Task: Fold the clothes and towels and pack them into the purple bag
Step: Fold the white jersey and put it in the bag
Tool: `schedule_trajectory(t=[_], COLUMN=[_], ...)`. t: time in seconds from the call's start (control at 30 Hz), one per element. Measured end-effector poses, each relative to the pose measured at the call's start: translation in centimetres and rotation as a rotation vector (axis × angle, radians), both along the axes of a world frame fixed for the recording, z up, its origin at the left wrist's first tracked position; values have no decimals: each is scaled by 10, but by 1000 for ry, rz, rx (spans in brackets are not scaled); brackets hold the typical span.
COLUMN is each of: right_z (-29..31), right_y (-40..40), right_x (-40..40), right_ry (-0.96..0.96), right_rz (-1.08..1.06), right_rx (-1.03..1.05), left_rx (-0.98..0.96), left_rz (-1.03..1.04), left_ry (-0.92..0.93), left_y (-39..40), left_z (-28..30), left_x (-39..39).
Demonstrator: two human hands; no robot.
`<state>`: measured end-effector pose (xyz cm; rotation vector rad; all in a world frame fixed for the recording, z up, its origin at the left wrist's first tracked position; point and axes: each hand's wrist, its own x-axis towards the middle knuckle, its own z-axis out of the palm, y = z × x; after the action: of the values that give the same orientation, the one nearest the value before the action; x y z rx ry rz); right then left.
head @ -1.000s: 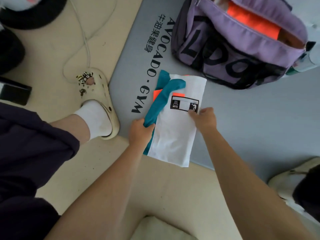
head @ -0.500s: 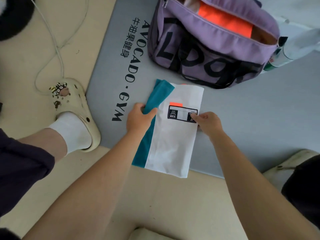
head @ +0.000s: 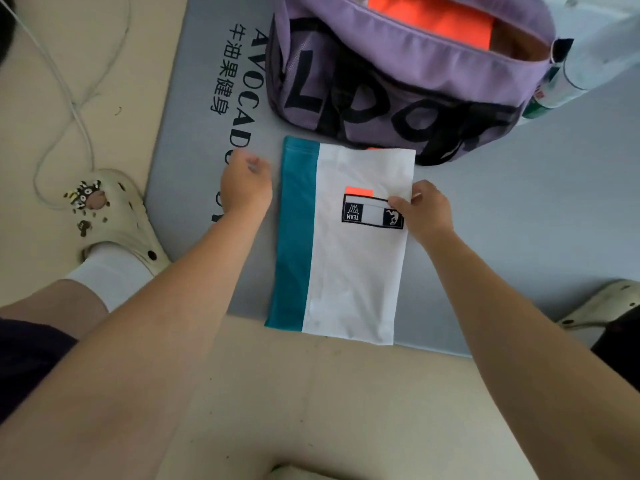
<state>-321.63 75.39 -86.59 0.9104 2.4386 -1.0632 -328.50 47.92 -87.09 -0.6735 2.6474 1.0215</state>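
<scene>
Folded shirt [head: 356, 244]: white with a teal band down its left side, a black-and-white label patch, small orange tab above it. Bag [head: 398, 81]: purple, big black lettering, bright orange cloth [head: 433, 19] inside. Mat [head: 519, 209]: grey-blue, black printed text. Floor [head: 86, 109]: beige. Clog [head: 114, 216]: cream with dark charms. Sock [head: 110, 271]: white. Cable [head: 74, 109]: white.

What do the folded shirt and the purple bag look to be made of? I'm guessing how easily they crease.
The folded shirt looks like thin, smooth synthetic jersey: faint sheen, crisp flat folds, a sewn-on patch. The purple bag looks like woven nylon or polyester, matte, with soft slumping sides and mesh over its front lettering. Neither is certain from looks alone.
</scene>
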Motion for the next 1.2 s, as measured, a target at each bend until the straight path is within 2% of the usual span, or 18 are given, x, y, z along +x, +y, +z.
schedule_trajectory(t=[0.23,0.4,0.47,0.6,0.7,0.8,0.87,0.93,1.03,1.13,1.2], right_z=[2,5,7,13,21,24,24,24,20,16,12], right_y=[-34,-55,-55,-43,-27,-15,-11,-10,-15,-26,-31], right_x=[73,137,157,185,194,193,184,169,142,119,107], right_ry=[-9,-91,-119,-203,-348,-438,-349,-240,-124,-33,-26], right_rz=[-110,-134,-113,-70,25,83,20,-61,-193,-273,-257], right_rx=[-45,-24,-46,-163,-216,-150,-34,13,-70,-110,-105], left_rx=[18,33,18,-44,-156,-174,-94,11,201,265,253], left_rz=[-130,-44,-49,-183,-280,-256,-128,-36,105,161,131], left_ry=[-243,-316,-360,-435,-505,-421,-286,-239,-288,-369,-497], left_y=[-9,-2,-5,-24,-34,-27,-15,0,19,30,35], left_z=[4,9,11,11,12,16,20,22,19,14,12], left_x=[126,195,205,209,204,195,182,165,141,127,122])
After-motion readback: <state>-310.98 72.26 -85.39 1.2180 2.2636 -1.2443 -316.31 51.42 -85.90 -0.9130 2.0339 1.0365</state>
